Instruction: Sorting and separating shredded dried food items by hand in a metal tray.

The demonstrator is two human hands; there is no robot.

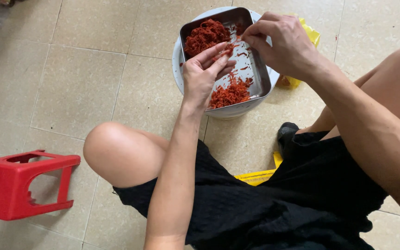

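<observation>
Both hands pinch red shreds [230, 92] over the steel tray [261, 78], left hand [203, 74] loosely, right hand [281, 41] tighter I think. Tray sits on a white bucket [178, 69]; a red stool [17, 185] lies tipped nearby.

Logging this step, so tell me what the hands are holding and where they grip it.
Both hands, left hand and right hand, pinch small bits of the red shredded food at their fingertips over the metal tray.

Hands: two, left hand [203, 74] and right hand [281, 41]
Metal trays [261, 78]: one
Red shred heaps: two
Red stools [17, 185]: one
</observation>
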